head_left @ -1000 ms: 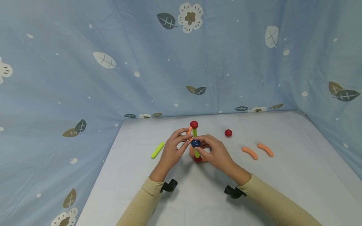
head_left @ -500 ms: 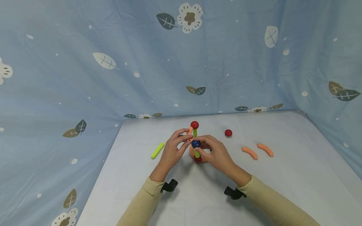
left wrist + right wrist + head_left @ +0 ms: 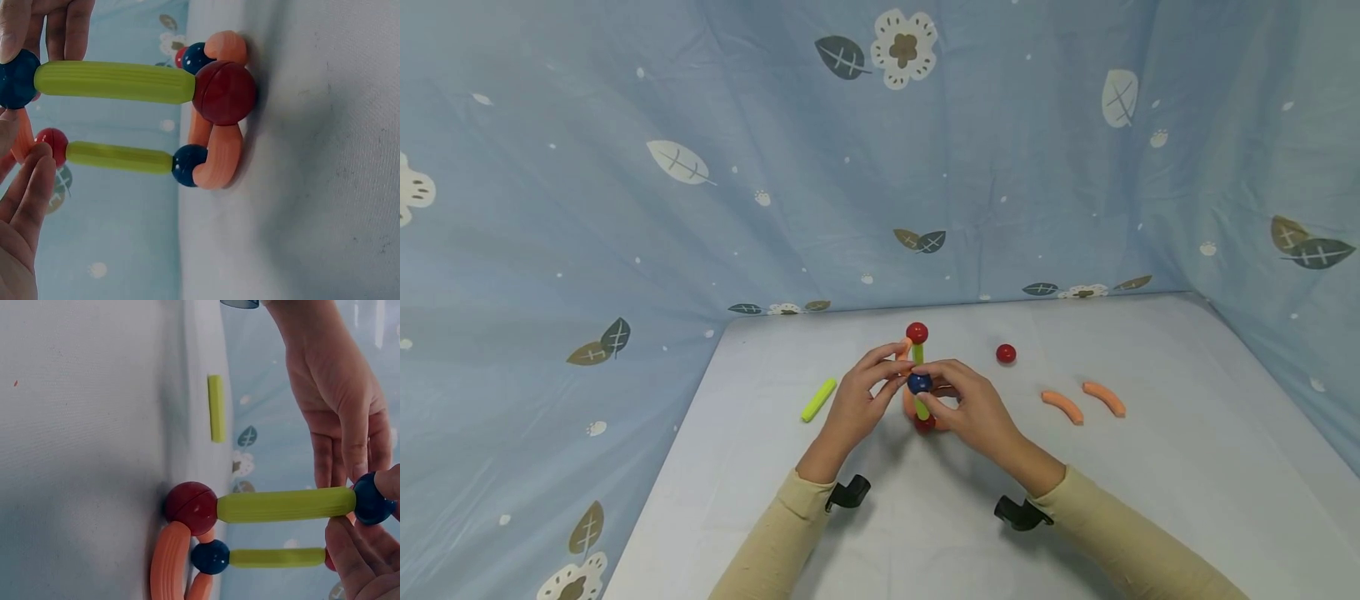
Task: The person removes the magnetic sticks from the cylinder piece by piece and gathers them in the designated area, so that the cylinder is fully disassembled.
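Note:
A standing frame of magnetic balls and sticks is between both hands. In the left wrist view, two upright yellow-green sticks point(image 3: 115, 81) rise from a base of orange curved sticks point(image 3: 223, 156), red balls point(image 3: 225, 92) and blue balls point(image 3: 189, 165). A blue ball point(image 3: 919, 382) tops the nearer upright; a red ball point(image 3: 917, 333) tops the farther one. My right hand point(image 3: 973, 406) pinches the upper blue ball between thumb and finger. My left hand point(image 3: 859, 398) holds the orange curved stick point(image 3: 903, 354) between the two top balls. Fingers partly hide their joints.
On the white table point(image 3: 760, 500), a loose yellow-green stick point(image 3: 818, 400) lies left of the frame. A loose red ball point(image 3: 1006, 353) is at the back right. Two orange curved sticks point(image 3: 1062, 407) lie farther right. A patterned blue cloth point(image 3: 820, 192) hangs behind.
The farther top red ball has shifted very slightly to the right. Both hands keep nearly the same place and grip.

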`<state>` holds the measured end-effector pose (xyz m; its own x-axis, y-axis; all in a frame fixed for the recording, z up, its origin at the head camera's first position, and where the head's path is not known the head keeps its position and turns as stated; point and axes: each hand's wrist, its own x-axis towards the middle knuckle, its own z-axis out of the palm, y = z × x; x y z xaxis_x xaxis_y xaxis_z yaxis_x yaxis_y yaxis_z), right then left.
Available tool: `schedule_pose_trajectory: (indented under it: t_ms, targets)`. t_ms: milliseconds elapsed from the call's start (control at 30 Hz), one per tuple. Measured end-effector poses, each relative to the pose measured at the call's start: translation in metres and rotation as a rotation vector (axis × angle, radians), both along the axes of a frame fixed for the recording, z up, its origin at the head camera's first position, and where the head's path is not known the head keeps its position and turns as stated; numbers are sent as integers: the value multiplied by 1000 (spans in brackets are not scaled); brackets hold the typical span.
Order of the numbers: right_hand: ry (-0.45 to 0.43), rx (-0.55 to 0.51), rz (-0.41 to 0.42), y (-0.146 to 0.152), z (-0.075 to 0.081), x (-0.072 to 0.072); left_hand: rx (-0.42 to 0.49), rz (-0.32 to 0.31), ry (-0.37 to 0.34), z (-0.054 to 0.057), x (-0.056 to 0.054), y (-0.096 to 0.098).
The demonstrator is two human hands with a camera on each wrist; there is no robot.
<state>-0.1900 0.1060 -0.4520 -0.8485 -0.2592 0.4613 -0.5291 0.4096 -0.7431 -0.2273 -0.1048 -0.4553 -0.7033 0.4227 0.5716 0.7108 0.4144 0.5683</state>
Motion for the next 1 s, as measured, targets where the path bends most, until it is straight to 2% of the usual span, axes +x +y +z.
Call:
schedule_pose_trajectory:
  t_ms: [333,667,900,1000]
  targets:
    - [-2,-3,-4,0,0,2,-1,24,-15,0,0,4]
    - [5,-7,-2,1,0,3,3,14,5,0,0,5]
    - [2,6,9,0,0,7,3,47,23,1,-2,5]
    - [-11,-14,16,1,0,9,-6,41,21,1,-2,4]
